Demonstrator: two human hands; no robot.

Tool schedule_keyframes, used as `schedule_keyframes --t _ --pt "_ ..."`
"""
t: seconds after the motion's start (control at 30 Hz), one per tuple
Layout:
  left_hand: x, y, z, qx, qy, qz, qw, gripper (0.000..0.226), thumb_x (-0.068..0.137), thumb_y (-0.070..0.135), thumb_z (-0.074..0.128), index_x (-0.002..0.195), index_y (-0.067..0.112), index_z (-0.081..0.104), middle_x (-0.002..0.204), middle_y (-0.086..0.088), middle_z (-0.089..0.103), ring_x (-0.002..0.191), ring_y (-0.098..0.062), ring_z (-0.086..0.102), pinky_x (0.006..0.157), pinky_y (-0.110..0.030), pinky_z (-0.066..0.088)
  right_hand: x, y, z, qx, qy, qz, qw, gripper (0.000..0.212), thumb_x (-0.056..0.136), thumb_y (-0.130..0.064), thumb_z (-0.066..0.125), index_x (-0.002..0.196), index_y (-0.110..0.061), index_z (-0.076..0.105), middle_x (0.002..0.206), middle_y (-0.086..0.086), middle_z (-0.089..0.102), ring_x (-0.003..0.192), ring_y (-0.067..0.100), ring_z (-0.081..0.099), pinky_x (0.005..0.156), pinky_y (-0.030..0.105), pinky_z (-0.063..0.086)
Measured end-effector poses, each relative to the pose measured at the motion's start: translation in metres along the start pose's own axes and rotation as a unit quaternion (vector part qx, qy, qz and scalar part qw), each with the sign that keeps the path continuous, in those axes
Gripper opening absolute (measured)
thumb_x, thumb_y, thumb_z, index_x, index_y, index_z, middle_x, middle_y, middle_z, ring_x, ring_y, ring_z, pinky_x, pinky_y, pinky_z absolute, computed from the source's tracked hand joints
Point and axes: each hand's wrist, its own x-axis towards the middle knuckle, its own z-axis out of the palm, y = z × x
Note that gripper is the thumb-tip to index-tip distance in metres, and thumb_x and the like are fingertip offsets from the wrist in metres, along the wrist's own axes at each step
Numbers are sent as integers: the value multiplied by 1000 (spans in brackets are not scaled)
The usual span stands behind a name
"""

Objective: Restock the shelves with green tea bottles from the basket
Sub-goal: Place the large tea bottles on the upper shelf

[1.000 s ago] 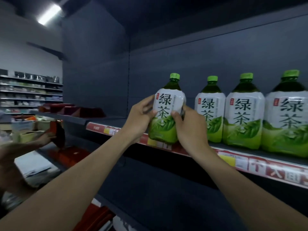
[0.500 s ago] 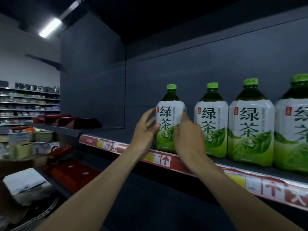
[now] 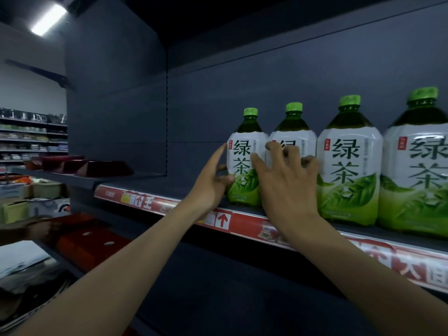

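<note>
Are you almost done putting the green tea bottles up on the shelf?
Partly. Four green tea bottles stand upright in a row on the shelf. The leftmost bottle is just being set: the left hand touches its side with open fingers, and the right hand is spread in front of it and its neighbour. Bare shelf remains to the left. The basket is out of view, so I can't tell how many are left.

The aisle is dim; one ceiling tube lamp (image 3: 48, 19) at the upper left gives the light. Glare shines on the white bottle labels (image 3: 349, 151). The corners go dark, straight lines bend near the edges, and the lower left is blurred.
</note>
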Motion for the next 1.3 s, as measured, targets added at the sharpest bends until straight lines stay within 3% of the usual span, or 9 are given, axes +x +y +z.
schedule_keyframes --t 0.1,0.2,0.37,0.63,0.73,0.83,1.03,1.2,1.3 --pt "3 -1 7 -11 8 -9 1000 72 92 -16 43 150 25 30 128 -19 55 98 -15 62 64 -15 53 0 4 4 16 -5 -13 1000 72 78 -24 70 143 -27 38 150 8 26 121 32 20 88 48 20" --pt "4 -4 6 -15 4 -12 1000 68 94 -13 43 149 25 30 129 -16 55 101 -14 62 66 -16 54 -1 4 10 5 10 -4 1000 68 68 -24 79 132 -24 55 140 10 44 112 32 26 82 47 23" --pt "-11 -2 -6 161 -18 -5 987 64 99 10 50 151 35 24 140 -7 52 121 -19 56 99 -36 49 -6 -2 8 9 0 -8 1000 56 72 -21 75 125 -23 61 136 12 46 114 34 33 84 47 32" --pt "-157 -5 -81 547 -1 47 836 58 90 12 50 147 18 37 140 -11 47 122 -31 49 95 -47 47 -80 -72 -34 195 -89 -91 972 37 85 -25 62 122 -16 61 123 13 49 112 35 47 83 45 43" --pt "-239 -19 -125 622 0 -26 782 58 86 12 47 143 17 42 134 -11 50 115 -35 51 84 -49 50 -120 -124 -41 299 -157 -139 931 33 95 -28 52 126 -19 55 125 8 47 116 30 45 89 43 45" --pt "-329 -40 -169 634 11 -125 763 50 84 14 45 133 15 50 123 -15 54 107 -39 54 77 -49 51 -170 -188 -37 379 -227 -166 882 30 99 -28 48 127 -17 54 128 10 47 115 30 47 90 44 48" --pt "-504 -89 -230 596 74 -369 710 35 89 18 48 123 14 56 110 -16 61 105 -36 59 86 -46 49 -292 -322 -24 527 -443 -121 715 19 92 -19 53 104 -11 64 114 12 57 92 32 57 78 41 52" --pt "-612 -133 -265 521 55 -507 685 28 80 11 51 105 14 62 107 -11 68 102 -32 63 81 -39 52 -402 -397 -13 514 -643 -60 564 24 84 -18 59 105 -15 71 113 8 70 109 28 63 88 28 46" --pt "-646 -161 -274 483 31 -557 674 31 82 12 51 110 17 61 107 -10 67 102 -31 63 81 -39 52 -460 -416 6 482 -707 -19 518 12 85 -14 60 92 -14 69 107 13 70 103 30 64 86 32 49"
